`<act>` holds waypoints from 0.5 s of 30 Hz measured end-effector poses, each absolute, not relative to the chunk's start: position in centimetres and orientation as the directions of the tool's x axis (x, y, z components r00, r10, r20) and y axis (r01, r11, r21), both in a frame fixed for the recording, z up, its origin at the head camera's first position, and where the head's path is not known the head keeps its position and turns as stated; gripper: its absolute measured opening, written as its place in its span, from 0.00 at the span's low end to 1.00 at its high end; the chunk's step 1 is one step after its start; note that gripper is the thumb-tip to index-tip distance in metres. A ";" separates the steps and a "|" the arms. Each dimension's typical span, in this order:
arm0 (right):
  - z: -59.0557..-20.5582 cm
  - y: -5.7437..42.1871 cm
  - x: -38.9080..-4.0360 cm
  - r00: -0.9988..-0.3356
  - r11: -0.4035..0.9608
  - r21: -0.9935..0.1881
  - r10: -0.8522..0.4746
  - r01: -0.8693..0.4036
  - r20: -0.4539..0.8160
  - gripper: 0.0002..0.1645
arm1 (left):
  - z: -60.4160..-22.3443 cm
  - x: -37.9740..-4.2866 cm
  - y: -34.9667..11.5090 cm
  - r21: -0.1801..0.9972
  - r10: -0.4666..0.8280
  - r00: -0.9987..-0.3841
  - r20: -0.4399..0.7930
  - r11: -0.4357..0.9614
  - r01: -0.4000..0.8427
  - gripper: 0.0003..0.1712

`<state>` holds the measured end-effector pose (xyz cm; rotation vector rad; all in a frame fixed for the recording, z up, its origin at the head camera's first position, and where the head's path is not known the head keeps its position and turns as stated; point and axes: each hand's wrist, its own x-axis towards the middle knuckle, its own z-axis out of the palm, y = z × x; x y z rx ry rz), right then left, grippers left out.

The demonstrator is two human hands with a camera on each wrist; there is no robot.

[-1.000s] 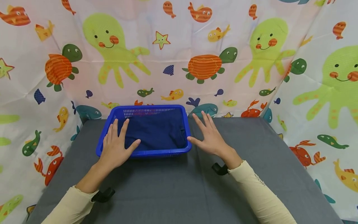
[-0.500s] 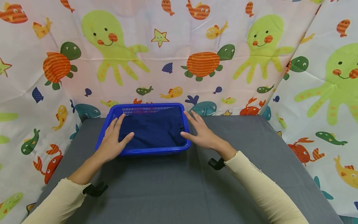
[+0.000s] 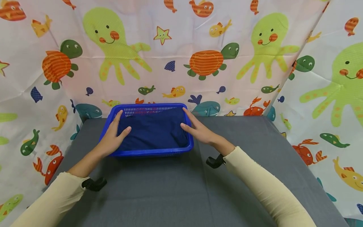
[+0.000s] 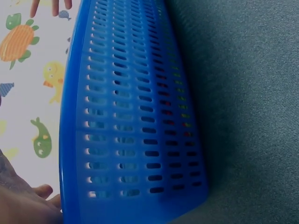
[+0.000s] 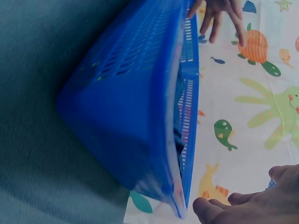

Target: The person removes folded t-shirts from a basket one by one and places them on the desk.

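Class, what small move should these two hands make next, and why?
Probably lower the left hand and right hand to the dark blue cloth: neither grips anything, and they are near opposite ends of the blue basket holding it.

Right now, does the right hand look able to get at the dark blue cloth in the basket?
Probably yes: the right hand is by the right end of the blue basket, whose open top leaves the dark blue cloth uncovered from above.
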<state>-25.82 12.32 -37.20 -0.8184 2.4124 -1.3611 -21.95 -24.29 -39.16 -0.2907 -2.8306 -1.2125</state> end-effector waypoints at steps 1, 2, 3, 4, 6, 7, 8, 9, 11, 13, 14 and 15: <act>-37.0 12.2 -25.9 -0.810 0.388 -0.866 -0.586 -0.316 0.033 0.49 | -39.1 -22.1 -24.3 0.715 0.153 -0.983 0.104 0.675 0.180 0.48; -36.7 12.1 -26.1 -0.809 0.372 -0.884 -0.588 -0.284 0.012 0.47 | -39.0 -22.3 -24.3 0.718 0.155 -0.984 0.090 0.674 0.172 0.49; -36.5 12.0 -26.2 -0.808 0.360 -0.899 -0.589 -0.248 -0.013 0.45 | -39.0 -22.5 -24.2 0.721 0.160 -0.984 0.075 0.673 0.165 0.49; -36.3 12.0 -26.3 -0.807 0.348 -0.914 -0.589 -0.208 -0.041 0.43 | -38.9 -22.7 -24.1 0.724 0.168 -0.984 0.061 0.671 0.159 0.49; -35.8 11.8 -26.5 -0.799 0.323 -0.938 -0.593 -0.123 -0.099 0.41 | -38.9 -23.1 -24.0 0.731 0.181 -0.983 0.033 0.666 0.148 0.50; -35.6 11.7 -26.7 -0.790 0.305 -0.949 -0.600 -0.084 -0.123 0.41 | -38.8 -23.3 -24.0 0.737 0.187 -0.982 0.015 0.662 0.138 0.50; -35.5 11.5 -26.9 -0.780 0.295 -0.954 -0.609 -0.054 -0.145 0.40 | -38.8 -23.4 -24.0 0.742 0.190 -0.982 -0.005 0.659 0.124 0.50; -35.4 11.3 -27.1 -0.769 0.283 -0.959 -0.618 -0.021 -0.165 0.40 | -38.7 -23.5 -24.1 0.748 0.189 -0.982 -0.027 0.655 0.106 0.50; -35.2 10.8 -27.4 -0.755 0.278 -0.960 -0.625 0.024 -0.200 0.41 | -38.4 -23.7 -24.2 0.761 0.184 -0.980 -0.071 0.645 0.066 0.50; -35.2 10.3 -27.7 -0.751 0.279 -0.958 -0.620 0.060 -0.227 0.41 | -38.3 -24.0 -24.5 0.776 0.184 -0.976 -0.119 0.630 0.024 0.51; -35.1 10.0 -27.8 -0.753 0.283 -0.956 -0.611 0.078 -0.242 0.41 | -38.2 -24.1 -24.6 0.784 0.186 -0.973 -0.139 0.621 0.006 0.51; -35.1 9.6 -27.9 -0.758 0.289 -0.952 -0.598 0.098 -0.259 0.42 | -38.1 -24.2 -24.7 0.791 0.186 -0.969 -0.160 0.612 -0.013 0.51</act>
